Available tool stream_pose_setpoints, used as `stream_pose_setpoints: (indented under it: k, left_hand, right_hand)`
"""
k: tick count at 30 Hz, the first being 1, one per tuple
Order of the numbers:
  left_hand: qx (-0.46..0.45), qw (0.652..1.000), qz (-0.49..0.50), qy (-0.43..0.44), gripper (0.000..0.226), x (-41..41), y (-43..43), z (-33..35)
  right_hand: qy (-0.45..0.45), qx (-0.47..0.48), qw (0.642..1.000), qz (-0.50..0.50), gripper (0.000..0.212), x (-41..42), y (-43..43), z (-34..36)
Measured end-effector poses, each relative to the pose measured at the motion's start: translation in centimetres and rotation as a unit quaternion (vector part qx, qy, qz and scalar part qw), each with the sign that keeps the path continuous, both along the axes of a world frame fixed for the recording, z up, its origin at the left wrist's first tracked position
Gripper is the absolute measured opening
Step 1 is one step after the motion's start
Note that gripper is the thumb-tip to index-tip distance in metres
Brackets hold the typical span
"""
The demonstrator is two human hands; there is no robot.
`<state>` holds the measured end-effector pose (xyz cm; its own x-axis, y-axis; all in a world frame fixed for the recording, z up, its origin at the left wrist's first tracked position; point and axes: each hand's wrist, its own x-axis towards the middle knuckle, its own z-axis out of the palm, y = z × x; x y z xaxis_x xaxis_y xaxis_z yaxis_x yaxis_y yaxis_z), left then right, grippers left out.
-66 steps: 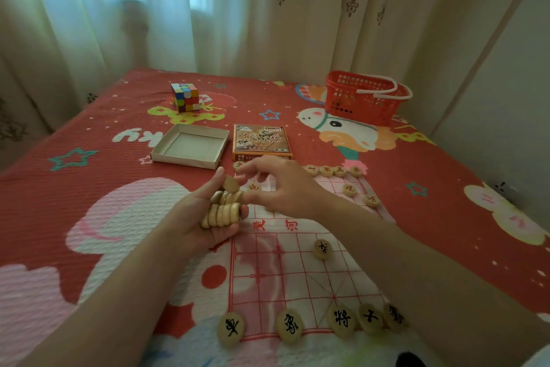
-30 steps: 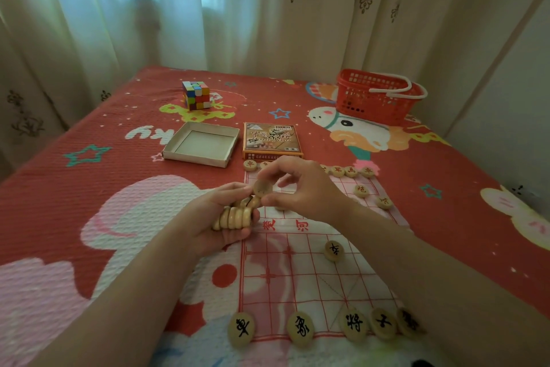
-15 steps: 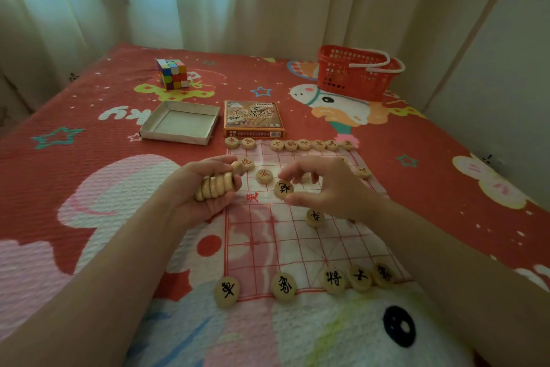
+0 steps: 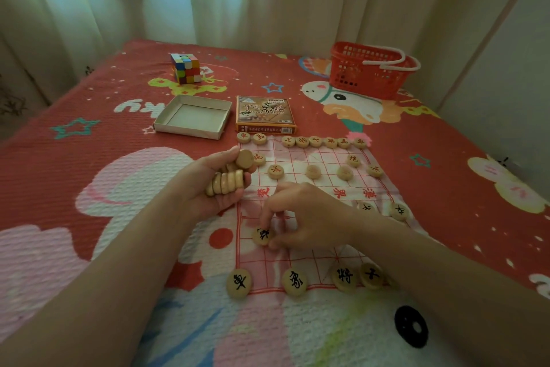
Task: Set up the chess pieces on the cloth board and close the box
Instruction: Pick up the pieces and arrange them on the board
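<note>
Right hand [image 4: 303,215] pinches piece [image 4: 262,236] — near board [image 4: 297,259] edge.

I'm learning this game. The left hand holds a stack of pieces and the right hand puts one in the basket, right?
Not the basket: the head view shows the right hand setting its piece on the cloth board. The left hand holds the stack.

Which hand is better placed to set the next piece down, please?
Probably the right hand: it pinches a piece on the cloth board, while the left hand grips the stack of pieces.
</note>
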<state>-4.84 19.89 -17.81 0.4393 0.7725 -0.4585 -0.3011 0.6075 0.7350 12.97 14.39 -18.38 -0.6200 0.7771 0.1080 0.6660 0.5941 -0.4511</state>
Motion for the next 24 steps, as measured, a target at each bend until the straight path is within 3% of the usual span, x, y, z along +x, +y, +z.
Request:
stream_pose_setpoints:
  k: [5, 9, 14, 17, 24]
  left_hand:
    - [0.006, 1.0, 0.004, 0.012, 0.034, 0.1, -0.1, 0.0]
    - [0.029, 0.999, -0.014, 0.031, 0.029, 0.0, -0.2, 0.0]
    - [0.089, 0.994, -0.043, 0.055, 0.012, 0.4, -1.0, 0.3]
    - [0.103, 0.991, -0.059, 0.054, 0.016, 0.5, -1.3, 0.3]
    - [0.105, 0.992, -0.071, 0.028, 0.014, 0.8, -1.6, 0.3]
  right_hand:
    - [0.027, 0.01, 0.999, 0.013, 0.021, 0.5, 0.4, 0.4]
    - [0.093, 0.046, 0.993, -0.054, 0.013, 1.1, 1.2, 1.1]
    - [0.156, 0.06, 0.98, -0.108, 0.022, 0.5, 2.0, 1.9]
    - [0.173, 0.058, 0.977, -0.113, 0.027, -0.3, 2.1, 1.7]
    - [0.265, 0.102, 0.946, -0.154, 0.013, -1.1, 2.1, 0.7]
